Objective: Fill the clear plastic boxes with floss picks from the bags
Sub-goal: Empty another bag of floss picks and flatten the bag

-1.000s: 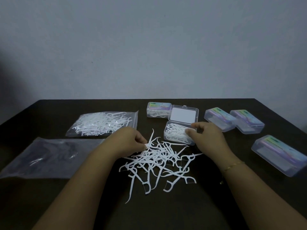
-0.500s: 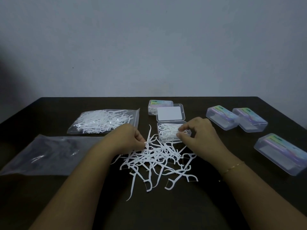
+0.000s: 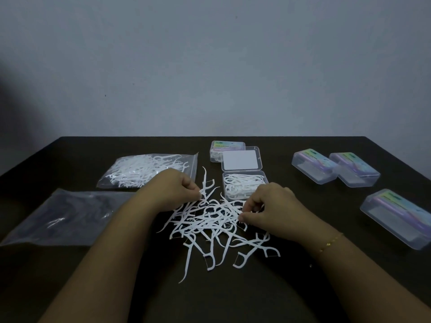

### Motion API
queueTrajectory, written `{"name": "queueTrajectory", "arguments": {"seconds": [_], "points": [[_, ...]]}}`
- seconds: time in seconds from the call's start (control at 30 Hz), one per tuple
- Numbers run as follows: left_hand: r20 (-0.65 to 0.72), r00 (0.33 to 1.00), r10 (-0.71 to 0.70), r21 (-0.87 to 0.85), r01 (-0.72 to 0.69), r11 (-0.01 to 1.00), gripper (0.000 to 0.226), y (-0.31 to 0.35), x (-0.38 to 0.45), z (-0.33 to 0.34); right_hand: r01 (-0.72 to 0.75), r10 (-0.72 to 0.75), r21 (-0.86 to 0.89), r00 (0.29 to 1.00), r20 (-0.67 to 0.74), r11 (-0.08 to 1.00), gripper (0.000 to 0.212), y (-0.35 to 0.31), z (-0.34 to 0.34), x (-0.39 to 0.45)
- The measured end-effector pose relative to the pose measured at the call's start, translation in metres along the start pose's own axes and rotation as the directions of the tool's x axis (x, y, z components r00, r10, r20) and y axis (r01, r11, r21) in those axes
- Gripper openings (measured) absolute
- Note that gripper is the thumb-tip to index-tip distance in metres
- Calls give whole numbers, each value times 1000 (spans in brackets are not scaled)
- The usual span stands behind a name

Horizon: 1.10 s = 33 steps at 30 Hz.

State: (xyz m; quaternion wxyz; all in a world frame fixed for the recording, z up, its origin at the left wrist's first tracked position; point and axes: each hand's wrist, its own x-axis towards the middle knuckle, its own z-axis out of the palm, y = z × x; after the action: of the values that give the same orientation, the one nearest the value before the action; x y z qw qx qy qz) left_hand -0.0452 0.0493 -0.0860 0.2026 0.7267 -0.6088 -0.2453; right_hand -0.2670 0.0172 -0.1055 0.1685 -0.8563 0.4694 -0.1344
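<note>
Holding floss picks (image 3: 242, 186), open box (image 3: 264, 176), full bag (image 3: 149, 170) beside

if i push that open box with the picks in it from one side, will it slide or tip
Probably slide. The open box is low and wide and sits flat on the table, so tipping seems unlikely. It looks like thin clear plastic part-filled with picks, so likely light and easily shoved. Its lid lies flat behind and would probably drag along, perhaps turning the box.

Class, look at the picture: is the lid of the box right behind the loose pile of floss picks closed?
No. The open box shows floss picks inside, its lid folded back flat behind it.
</note>
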Motion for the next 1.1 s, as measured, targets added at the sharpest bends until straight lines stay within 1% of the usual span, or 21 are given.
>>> {"name": "queueTrajectory", "arguments": {"seconds": [0.1,0.17,0.23,0.33,0.4,0.5,0.67,0.8,0.87,0.93,1.03,1.1], "points": [[-33,999,-5,-66,3,998,11,2,-1,-1,-41,34,114,998,62,993,14,0,-2,-1],[-62,998,0,-99,-6,995,11,2,-2,-1,-51,41,132,996,78,990,12,0,-2,-1],[-91,996,14,-110,-24,994,12,2,-2,-1,-54,49,95,997,62,994,17,0,-1,0],[-118,993,27,-119,-41,992,13,1,-1,-1,-72,72,-15,997,33,997,25,-1,-2,0],[-136,990,33,-127,-50,991,14,2,-1,-1,-68,69,-38,997,34,997,20,-2,-3,0],[-168,985,34,-154,-60,986,17,3,-1,1,-49,51,-25,997,65,998,11,-1,-4,-1],[-204,979,23,-206,-66,976,18,5,-1,2,-45,25,104,983,183,994,6,-3,-5,-2],[-187,982,20,-275,-72,959,17,5,1,3,-43,-6,269,984,178,962,4,-2,-8,-3],[-202,979,18,-300,-80,951,13,4,3,5,-51,-5,348,988,156,936,6,-1,-13,-3],[-227,974,18,-306,-89,948,11,4,4,6,-51,11,395,995,102,917,11,2,-18,-3],[-264,964,27,-307,-111,945,8,5,4,8,-33,60,470,997,-43,882,14,6,-20,-1],[-297,954,30,-300,-124,946,8,6,4,9,-27,118,487,981,-157,873,16,9,-17,2]]}}
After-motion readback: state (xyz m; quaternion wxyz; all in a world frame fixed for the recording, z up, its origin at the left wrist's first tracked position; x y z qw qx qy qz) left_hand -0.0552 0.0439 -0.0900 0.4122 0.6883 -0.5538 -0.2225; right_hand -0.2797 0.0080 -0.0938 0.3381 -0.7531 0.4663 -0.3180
